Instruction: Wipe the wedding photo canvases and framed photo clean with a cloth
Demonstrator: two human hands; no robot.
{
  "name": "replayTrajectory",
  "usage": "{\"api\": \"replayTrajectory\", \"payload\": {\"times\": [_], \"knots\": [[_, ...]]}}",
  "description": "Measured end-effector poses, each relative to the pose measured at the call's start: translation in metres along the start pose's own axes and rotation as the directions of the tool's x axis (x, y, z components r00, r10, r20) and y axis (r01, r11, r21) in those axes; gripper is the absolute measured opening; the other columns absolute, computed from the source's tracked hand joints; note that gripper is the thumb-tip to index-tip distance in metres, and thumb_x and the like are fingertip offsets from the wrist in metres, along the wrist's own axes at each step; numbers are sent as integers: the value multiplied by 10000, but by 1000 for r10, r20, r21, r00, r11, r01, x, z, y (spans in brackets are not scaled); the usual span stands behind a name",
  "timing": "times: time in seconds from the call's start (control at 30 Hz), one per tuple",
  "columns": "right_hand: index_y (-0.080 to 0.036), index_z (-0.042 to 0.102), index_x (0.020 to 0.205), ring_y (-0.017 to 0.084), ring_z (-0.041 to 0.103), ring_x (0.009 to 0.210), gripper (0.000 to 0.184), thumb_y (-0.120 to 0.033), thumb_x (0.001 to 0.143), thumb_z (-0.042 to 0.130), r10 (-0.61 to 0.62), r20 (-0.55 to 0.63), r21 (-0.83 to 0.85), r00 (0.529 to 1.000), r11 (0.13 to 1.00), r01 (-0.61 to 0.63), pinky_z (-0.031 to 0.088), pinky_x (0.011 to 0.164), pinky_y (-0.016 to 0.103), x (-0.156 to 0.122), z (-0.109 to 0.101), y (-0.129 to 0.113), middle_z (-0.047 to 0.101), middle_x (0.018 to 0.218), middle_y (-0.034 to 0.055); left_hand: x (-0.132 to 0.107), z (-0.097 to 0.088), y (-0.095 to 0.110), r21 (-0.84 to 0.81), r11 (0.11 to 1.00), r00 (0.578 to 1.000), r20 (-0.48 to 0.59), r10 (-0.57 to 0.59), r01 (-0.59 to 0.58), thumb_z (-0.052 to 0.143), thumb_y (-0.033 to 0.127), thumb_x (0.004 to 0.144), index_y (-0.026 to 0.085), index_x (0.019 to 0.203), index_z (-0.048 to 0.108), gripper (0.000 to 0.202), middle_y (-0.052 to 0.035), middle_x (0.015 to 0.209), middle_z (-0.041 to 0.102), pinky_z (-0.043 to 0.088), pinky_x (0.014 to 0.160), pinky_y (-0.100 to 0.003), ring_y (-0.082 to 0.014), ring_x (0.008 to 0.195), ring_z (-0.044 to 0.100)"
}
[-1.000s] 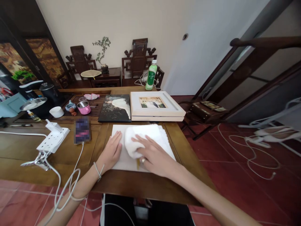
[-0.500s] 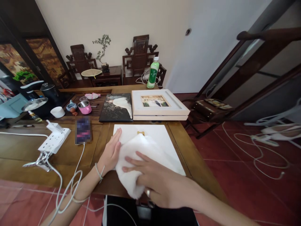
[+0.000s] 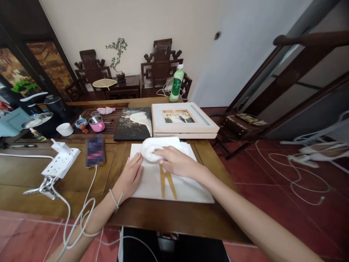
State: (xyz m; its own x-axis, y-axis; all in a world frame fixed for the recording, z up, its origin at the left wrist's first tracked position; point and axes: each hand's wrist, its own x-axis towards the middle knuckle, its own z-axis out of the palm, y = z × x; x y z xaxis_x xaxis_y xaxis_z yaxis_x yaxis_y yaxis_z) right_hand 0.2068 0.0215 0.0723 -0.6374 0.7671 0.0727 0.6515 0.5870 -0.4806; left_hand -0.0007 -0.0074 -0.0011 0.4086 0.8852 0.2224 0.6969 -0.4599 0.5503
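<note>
The right hand (image 3: 174,162) holds a white cloth (image 3: 152,147) on the board (image 3: 188,187). The left hand (image 3: 131,178) lies flat, grip wide. The bottle (image 3: 176,83) label is too small to read.

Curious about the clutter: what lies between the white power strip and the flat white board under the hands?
In the head view, a dark rectangular phone with a white cable lies flat on the brown wooden table between them.

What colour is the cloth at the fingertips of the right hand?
The cloth is plain white, with no pattern. The head view, the only one, shows it clearly.
</note>
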Motion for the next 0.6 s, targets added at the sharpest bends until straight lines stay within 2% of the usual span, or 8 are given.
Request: {"api": "replayTrajectory", "payload": {"times": [0.13, 0.27, 0.43, 0.6], "knots": [[-161, 639, 884, 224, 573, 884, 270, -74, 760, 415, -93, 50, 0, 994, 996, 93, 390, 769, 303, 44, 9, -14, 670, 962, 81, 3, -5, 6, -35, 998, 998, -28, 53, -54, 355, 212, 960, 183, 1288, 519, 368, -129, 1373, 502, 213, 1143, -534, -264, 1317, 417], [-152, 638, 913, 223, 583, 907, 296, -61, 761, 402, -98, 39, 4, 994, 995, 98, 387, 767, 292, 58, 13, -18, 676, 991, 87, 2, -4, 6, -43, 996, 996, -37, 75, -77, 351, 215, 962, 179, 1282, 526, 367, -126, 1354, 519, 226, 1144, -516, -261, 1315, 418], [-167, 653, 883, 219, 595, 877, 303, -66, 758, 397, -30, 14, -17, 999, 999, 30, 411, 749, 285, 29, -1, 5, 686, 932, 67, -1, 1, -1, 10, 1000, 1000, -7, 6, -6, 320, 256, 971, 142, 1368, 429, 427, -155, 1473, 383, 185, 1146, -548, -264, 1395, 303], [-179, 659, 935, 229, 612, 889, 332, -76, 782, 383, 94, -49, -72, 994, 993, -97, 451, 793, 332, -23, -16, 42, 687, 903, 62, -2, 3, -5, 36, 999, 1000, 2, -2, 2, 319, 262, 969, 155, 1357, 446, 422, -146, 1465, 401, 190, 1150, -527, -240, 1398, 298]]}}
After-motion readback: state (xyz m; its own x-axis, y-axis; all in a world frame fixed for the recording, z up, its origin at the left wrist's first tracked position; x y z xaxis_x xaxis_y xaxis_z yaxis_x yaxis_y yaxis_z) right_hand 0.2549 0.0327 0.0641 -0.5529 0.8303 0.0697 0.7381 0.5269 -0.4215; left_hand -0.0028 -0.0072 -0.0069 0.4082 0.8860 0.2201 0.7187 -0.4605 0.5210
